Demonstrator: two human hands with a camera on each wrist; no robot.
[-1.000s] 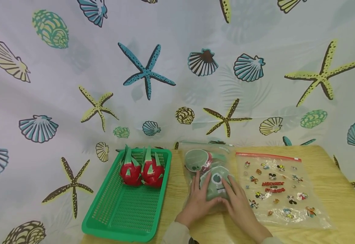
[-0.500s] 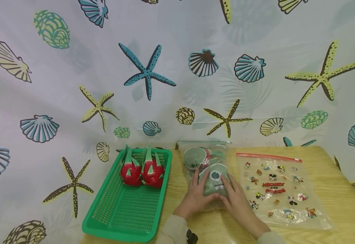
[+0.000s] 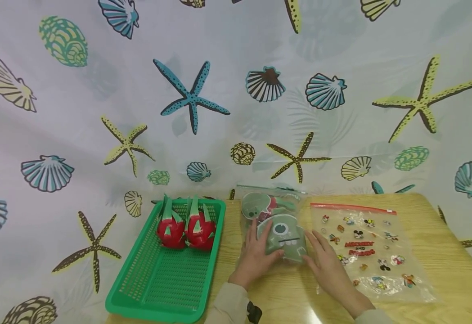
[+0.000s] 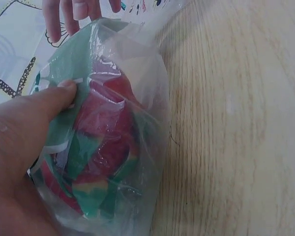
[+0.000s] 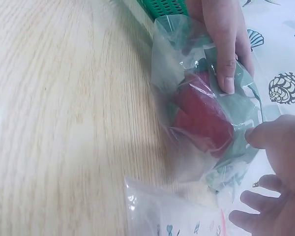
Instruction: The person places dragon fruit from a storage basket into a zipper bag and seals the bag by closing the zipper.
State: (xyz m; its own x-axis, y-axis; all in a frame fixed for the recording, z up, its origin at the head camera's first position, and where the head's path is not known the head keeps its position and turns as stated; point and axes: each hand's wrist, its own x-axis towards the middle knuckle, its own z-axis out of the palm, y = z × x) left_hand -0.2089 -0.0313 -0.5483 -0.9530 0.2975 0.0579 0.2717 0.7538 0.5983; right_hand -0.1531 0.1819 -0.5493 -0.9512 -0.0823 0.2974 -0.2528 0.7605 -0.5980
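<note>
A clear zip bag [image 3: 288, 235] with green one-eyed cartoon prints lies in the middle of the table. Through its side shows a red dragon fruit with green leaf tips [image 4: 105, 110]. My left hand [image 3: 256, 255] rests on the bag's left part, fingers spread and its thumb on the printed face. At the bag's right edge is my right hand [image 3: 328, 266], fingers fairly straight; in the right wrist view its thumb is at the bag's side. The bag hides part of the fruit, and its green-edged top points to the back.
Left of the bag stands a green plastic basket [image 3: 215, 270] with two red dragon fruits [image 3: 200, 230] at its far end. A flat red-zip Mickey bag [image 3: 365, 270] lies to the right on the wooden table [image 3: 426, 234]. A shell-print cloth [image 3: 219, 148] hangs behind.
My right hand has slid off the bag's printed face to its right edge. More of the print shows. The left hand stays on the bag, and the head view has shifted slightly.
</note>
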